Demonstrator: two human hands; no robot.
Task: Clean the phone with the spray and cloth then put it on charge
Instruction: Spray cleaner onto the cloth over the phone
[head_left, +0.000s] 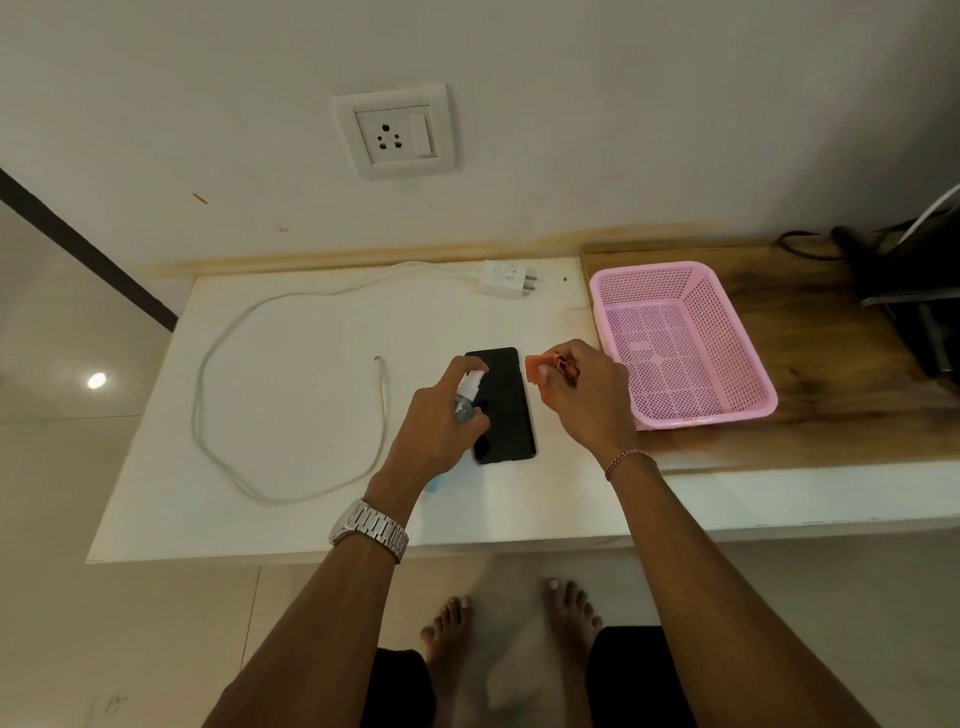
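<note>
Black phone (503, 405) lies flat, screen up, on the white counter (291, 395), approx. centre. Left hand (441, 421) is wrapped round a small clear spray bottle (467, 395), white nozzle up, held over the phone's left edge. Right hand (582, 389) hovers just right of the phone, fingers bunched on an orange cloth (540, 370). White charger plug (506, 279) w/ its cable (218, 364) looped on the counter's left; wall socket (396, 130) above. Pink basket (680, 343) sits to the right.

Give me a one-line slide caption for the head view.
Left hand aims spray bottle at phone; right hand holds cloth; charger lies unplugged.
</note>
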